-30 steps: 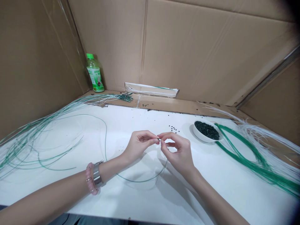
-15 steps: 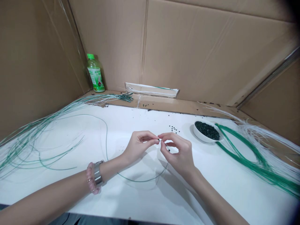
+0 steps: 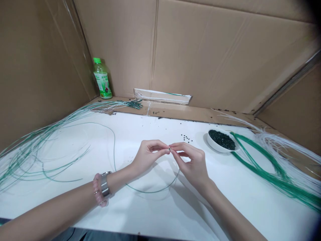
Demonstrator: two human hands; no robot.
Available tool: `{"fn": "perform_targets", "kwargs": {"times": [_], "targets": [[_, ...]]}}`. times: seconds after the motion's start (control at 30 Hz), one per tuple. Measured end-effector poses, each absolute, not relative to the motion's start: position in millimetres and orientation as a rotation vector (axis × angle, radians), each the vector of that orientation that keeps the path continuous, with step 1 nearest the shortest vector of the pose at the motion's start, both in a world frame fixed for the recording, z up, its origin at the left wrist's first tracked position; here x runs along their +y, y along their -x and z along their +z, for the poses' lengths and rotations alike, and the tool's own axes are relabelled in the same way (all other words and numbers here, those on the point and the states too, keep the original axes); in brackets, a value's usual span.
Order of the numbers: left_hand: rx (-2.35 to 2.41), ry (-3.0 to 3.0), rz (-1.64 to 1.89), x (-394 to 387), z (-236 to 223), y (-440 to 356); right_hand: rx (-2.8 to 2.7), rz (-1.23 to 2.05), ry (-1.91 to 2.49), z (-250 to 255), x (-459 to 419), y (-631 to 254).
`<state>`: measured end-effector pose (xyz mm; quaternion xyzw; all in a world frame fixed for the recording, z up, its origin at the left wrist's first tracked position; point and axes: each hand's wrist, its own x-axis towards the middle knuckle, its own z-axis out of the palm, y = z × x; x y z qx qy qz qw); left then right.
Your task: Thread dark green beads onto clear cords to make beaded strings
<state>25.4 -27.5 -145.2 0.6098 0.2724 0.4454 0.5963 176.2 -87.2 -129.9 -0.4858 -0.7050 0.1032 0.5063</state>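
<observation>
My left hand and my right hand meet fingertip to fingertip above the white table. Both are closed in a pinch. Between the tips sits a tiny dark bead at the end of a thin green wire. That wire loops down below my hands and curves away to the left. My left wrist carries a metal watch and a pink bead bracelet. A white bowl of dark green beads stands to the right of my right hand.
Loose green and white wires fan over the table's left side, and a thick green bundle with white strands lies at the right. A green-capped bottle stands in the far left corner. Cardboard walls enclose the table; stray beads dot the middle.
Half a second ago a dark bead showed lower on the wire below my right fingers; now it is out of sight and my right fingertips press closer to the left ones. Hands barely moved.
</observation>
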Motion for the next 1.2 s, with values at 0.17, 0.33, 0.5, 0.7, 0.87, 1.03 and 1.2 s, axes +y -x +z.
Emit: {"fn": "perform_targets", "kwargs": {"times": [0.17,0.33,0.5,0.7,0.87,1.03,1.2], "targets": [[0.595,-1.461,1.022,-25.4,-145.8,-24.9,-1.621,0.369,1.204,-128.2,-86.5,-177.1],[0.630,-1.610,1.053,-24.7,-146.0,-24.2,-1.559,0.467,1.261,-126.9,-85.1,-174.5],[0.685,-1.844,1.125,-22.3,-146.2,-25.5,-1.579,0.438,1.293,-130.7,-83.1,-173.7],[0.708,-2.008,1.163,-18.3,-147.4,-26.8,-1.526,0.508,1.361,-131.0,-79.5,-174.2],[0.690,-2.125,1.211,-18.4,-146.0,-27.7,-1.461,0.660,1.351,-132.7,-74.8,-177.5],[0.635,-2.195,1.186,-18.1,-147.1,-29.3,-1.453,0.770,1.296,-134.0,-69.3,-182.5],[0.639,-2.151,1.108,-17.1,-147.8,-28.5,-1.459,0.793,1.328,-134.3,-67.4,-185.7]]}}
